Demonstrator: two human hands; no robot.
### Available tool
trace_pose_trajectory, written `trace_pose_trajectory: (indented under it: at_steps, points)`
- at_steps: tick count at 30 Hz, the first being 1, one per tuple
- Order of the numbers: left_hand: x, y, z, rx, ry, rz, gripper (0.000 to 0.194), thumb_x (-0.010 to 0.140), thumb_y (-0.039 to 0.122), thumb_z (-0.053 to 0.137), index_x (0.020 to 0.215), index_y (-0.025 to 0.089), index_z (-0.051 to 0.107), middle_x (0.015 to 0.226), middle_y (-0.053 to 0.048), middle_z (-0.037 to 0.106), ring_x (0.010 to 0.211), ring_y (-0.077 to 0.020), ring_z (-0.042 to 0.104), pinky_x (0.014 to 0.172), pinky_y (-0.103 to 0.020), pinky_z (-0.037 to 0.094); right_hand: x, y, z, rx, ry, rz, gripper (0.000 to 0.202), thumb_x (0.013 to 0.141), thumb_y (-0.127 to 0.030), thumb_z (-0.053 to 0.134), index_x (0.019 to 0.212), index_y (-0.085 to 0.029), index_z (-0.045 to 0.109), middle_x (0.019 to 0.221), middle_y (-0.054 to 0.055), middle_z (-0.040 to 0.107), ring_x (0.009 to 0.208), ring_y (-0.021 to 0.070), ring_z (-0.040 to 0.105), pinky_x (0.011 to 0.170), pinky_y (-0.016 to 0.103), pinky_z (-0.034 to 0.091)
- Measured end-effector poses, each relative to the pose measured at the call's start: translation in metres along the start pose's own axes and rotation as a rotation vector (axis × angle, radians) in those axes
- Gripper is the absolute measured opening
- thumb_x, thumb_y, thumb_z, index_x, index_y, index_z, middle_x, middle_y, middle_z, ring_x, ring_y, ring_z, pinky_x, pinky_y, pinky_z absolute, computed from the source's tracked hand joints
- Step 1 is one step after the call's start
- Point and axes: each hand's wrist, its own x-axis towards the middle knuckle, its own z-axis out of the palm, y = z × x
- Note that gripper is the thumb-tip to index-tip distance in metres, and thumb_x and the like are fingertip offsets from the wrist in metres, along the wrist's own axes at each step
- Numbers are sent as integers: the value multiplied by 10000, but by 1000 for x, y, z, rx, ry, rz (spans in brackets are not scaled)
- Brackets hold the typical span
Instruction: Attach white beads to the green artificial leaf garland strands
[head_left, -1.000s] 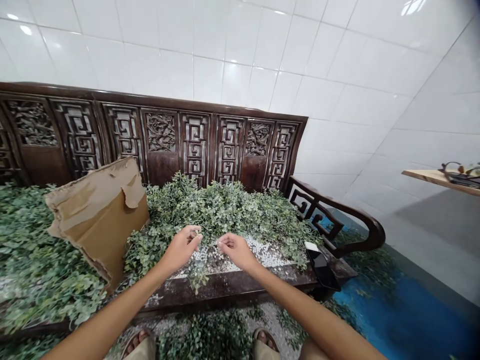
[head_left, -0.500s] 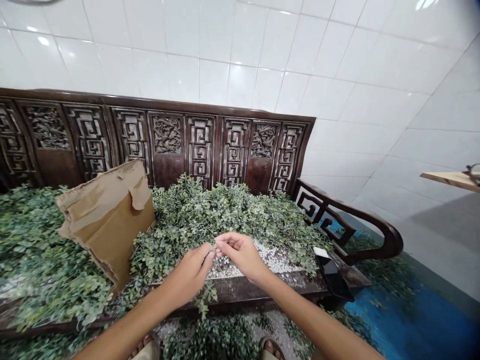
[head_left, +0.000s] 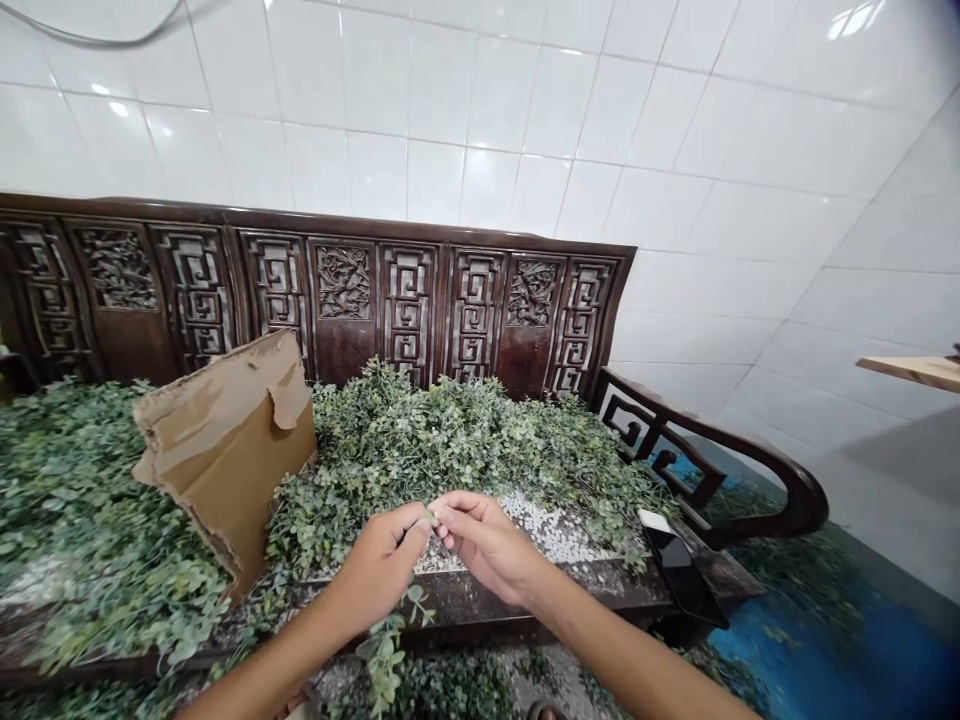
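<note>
My left hand (head_left: 390,562) is closed, thumb against fingers, around the upper end of a leafy green sprig (head_left: 384,655) that hangs below it past the bench's front edge. Fingertip to fingertip with it, my right hand (head_left: 486,548) makes a pinch at the sprig's top end. A speck of pale green shows where the fingertips meet; what the right fingers hold is too small and covered to name. Just behind both hands spreads a heap of green leafy sprigs (head_left: 465,430). Small white pieces (head_left: 544,530) lie scattered on the bench beside my right hand.
A torn cardboard piece (head_left: 225,440) stands upright in the leaves on the left. The dark carved wooden bench (head_left: 345,345) backs onto a white tiled wall (head_left: 442,180). A black phone (head_left: 684,575) with a white object on it lies near the right armrest (head_left: 795,490).
The view has tilted up slightly, so everything sits lower in it. Both hands stay together at the sprig's end; the hanging leaves have swung left and show more.
</note>
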Motion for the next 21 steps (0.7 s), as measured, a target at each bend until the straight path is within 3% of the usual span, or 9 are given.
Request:
trace_pose_trajectory:
  at_steps: [6,21]
  points:
    - [0,-1,0,-90,-12,-56,322,863,401,340,603,215,369,570,55,338,561,-123,322,540,-243,259,1,6,0,146,-20,114,197,629,-211,867,759,-123,747,635,-19,663,565,23,564,571,99,451]
    - [-4,-12,-1,-219,-115,-4,313,827,367,371,553,216,375,518,52,377,525,-117,348,535,-242,285,-3,9,0,225,-79,165,203,613,-191,876,740,-109,741,597,-12,675,534,16,609,534,58,459]
